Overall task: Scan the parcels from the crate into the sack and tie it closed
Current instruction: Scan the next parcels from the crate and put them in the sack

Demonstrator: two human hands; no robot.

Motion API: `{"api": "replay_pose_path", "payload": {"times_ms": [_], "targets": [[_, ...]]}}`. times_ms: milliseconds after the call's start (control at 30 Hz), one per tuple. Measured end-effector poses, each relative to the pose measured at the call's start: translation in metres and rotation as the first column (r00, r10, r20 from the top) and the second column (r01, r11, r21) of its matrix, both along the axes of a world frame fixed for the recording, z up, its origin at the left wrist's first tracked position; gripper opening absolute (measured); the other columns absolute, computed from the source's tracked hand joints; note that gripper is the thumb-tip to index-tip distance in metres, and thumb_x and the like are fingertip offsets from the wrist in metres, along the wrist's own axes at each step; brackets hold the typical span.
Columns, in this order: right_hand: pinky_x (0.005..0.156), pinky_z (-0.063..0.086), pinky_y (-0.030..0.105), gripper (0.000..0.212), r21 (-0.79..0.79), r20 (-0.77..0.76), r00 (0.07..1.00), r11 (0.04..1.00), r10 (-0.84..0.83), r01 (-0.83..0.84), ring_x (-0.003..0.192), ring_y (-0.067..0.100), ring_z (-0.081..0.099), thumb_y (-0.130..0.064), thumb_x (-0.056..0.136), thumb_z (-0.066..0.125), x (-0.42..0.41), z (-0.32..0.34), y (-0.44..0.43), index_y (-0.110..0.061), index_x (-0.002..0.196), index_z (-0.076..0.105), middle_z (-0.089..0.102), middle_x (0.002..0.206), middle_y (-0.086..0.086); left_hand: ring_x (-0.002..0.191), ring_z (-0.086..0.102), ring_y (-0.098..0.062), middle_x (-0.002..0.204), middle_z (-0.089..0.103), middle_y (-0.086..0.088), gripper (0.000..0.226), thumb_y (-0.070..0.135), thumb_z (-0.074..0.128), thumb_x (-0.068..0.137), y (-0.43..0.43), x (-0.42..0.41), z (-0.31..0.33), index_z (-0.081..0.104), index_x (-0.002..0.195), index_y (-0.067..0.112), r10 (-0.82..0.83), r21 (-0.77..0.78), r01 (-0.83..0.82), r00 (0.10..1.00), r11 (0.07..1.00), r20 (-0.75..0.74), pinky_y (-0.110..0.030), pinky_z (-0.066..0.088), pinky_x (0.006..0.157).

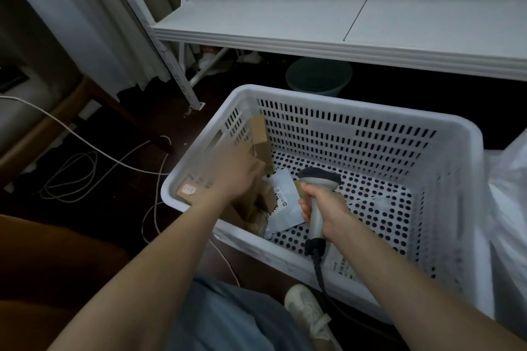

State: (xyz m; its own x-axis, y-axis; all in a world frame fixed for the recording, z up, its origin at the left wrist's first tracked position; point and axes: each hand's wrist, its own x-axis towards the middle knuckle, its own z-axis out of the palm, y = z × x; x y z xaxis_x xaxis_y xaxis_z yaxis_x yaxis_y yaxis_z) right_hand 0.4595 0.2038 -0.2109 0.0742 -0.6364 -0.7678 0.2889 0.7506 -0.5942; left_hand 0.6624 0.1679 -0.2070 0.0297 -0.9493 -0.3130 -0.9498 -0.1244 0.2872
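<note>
Two forearms [159,271] reach into the white crate [370,115]. The right hand [325,214] grips the scanner [318,179], whose length runs away from the person, head at the far end and cable nearest. The left hand [236,177] is blurred over the brown boxes [259,128]; I cannot tell its grip. A grey mailer [282,194] lies between the hands. The sack [510,208] is at the crate's right.
</note>
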Motion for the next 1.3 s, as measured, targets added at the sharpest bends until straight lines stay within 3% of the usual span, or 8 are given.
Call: {"api": "replay_pose_path", "payload": {"times_ms": [133, 267, 433, 667, 867, 967, 1100, 1300], "targets": [[0.051, 0.051, 0.026, 0.023, 0.001, -0.019, 0.999, 0.999, -0.048, 0.048, 0.053, 0.013, 0.059, -0.021, 0.084, 0.074, -0.014, 0.000, -0.008, -0.003, 0.097, 0.067, 0.065, 0.068, 0.008, 0.129, 0.047, -0.019, 0.139, 0.051, -0.003, 0.044, 0.003, 0.044, 0.096, -0.011, -0.034, 0.002, 0.051, 0.136, 0.018, 0.011, -0.129, -0.050, 0.959, 0.990, -0.284, -0.033, 0.038, 0.108], [0.047, 0.050, 0.024, 0.015, 0.044, 0.000, 0.993, 0.992, -0.118, 0.118, 0.051, 0.013, 0.057, -0.019, 0.085, 0.072, -0.033, -0.003, -0.020, -0.006, 0.084, 0.065, 0.065, 0.064, 0.007, 0.115, 0.056, -0.022, 0.136, 0.049, -0.002, 0.054, 0.014, 0.062, 0.087, -0.029, -0.031, -0.008, 0.044, 0.138, 0.022, 0.195, -0.303, -0.248, 0.961, 0.920, -0.194, -0.038, 0.054, 0.091], [0.049, 0.050, 0.026, 0.018, 0.131, 0.020, 0.980, 0.972, -0.200, 0.195, 0.045, 0.011, 0.056, -0.022, 0.086, 0.071, -0.061, -0.021, -0.034, -0.007, 0.079, 0.063, 0.064, 0.059, 0.005, 0.133, 0.039, -0.031, 0.151, 0.028, -0.013, 0.086, 0.028, 0.073, 0.082, -0.045, -0.035, -0.032, 0.022, 0.150, 0.016, 0.146, 0.053, -0.146, 0.989, 0.988, 0.000, -0.041, 0.040, 0.107], [0.040, 0.050, 0.021, 0.014, 0.219, 0.025, 0.944, 0.923, -0.330, 0.317, 0.036, 0.011, 0.057, -0.019, 0.085, 0.071, -0.111, -0.059, -0.047, -0.008, 0.079, 0.063, 0.064, 0.057, 0.005, 0.140, 0.028, -0.034, 0.156, 0.019, -0.015, 0.106, 0.050, 0.075, 0.076, -0.060, -0.085, -0.094, 0.012, 0.153, 0.014, 0.034, 0.386, -0.014, 0.998, 0.922, -0.043, -0.042, 0.033, 0.112], [0.054, 0.050, 0.027, 0.019, 0.265, -0.046, 0.936, 0.899, -0.349, 0.348, 0.053, 0.014, 0.057, -0.021, 0.084, 0.072, -0.138, -0.094, -0.047, -0.009, 0.074, 0.061, 0.063, 0.053, 0.005, 0.113, 0.056, -0.031, 0.129, 0.052, -0.011, 0.083, 0.042, 0.071, 0.079, -0.053, -0.142, -0.137, 0.026, 0.144, 0.018, -0.206, 0.333, 0.144, 0.966, 0.932, 0.158, -0.041, 0.049, 0.086], [0.051, 0.051, 0.026, 0.019, 0.282, -0.062, 0.937, 0.895, -0.343, 0.347, 0.048, 0.012, 0.058, -0.024, 0.084, 0.072, -0.145, -0.109, -0.045, -0.010, 0.078, 0.060, 0.064, 0.061, 0.005, 0.116, 0.054, -0.028, 0.136, 0.048, -0.008, 0.079, 0.048, 0.070, 0.080, -0.046, -0.178, -0.149, 0.033, 0.144, 0.022, -0.298, 0.301, 0.266, 0.952, 0.916, 0.066, -0.039, 0.048, 0.087], [0.057, 0.050, 0.025, 0.018, 0.313, -0.081, 0.944, 0.892, -0.319, 0.328, 0.056, 0.013, 0.058, -0.021, 0.085, 0.071, -0.147, -0.122, -0.040, -0.007, 0.083, 0.059, 0.065, 0.069, 0.007, 0.120, 0.051, -0.028, 0.145, 0.038, -0.010, 0.071, 0.041, 0.065, 0.087, -0.058, -0.187, -0.156, 0.032, 0.144, 0.015, -0.111, 0.249, 0.120, 0.993, 0.961, -0.051, -0.040, 0.047, 0.090], [0.070, 0.049, 0.035, 0.036, 0.318, -0.212, 0.944, 0.896, -0.252, 0.311, 0.071, 0.021, 0.057, -0.021, 0.082, 0.074, -0.145, -0.147, -0.027, -0.005, 0.108, 0.056, 0.059, 0.081, 0.009, 0.132, 0.040, -0.036, 0.148, 0.030, -0.020, 0.081, 0.047, 0.060, 0.089, -0.053, -0.178, -0.184, 0.021, 0.148, 0.006, 0.073, 0.445, -0.042, 0.996, 0.895, -0.052, -0.045, 0.039, 0.107]]}}
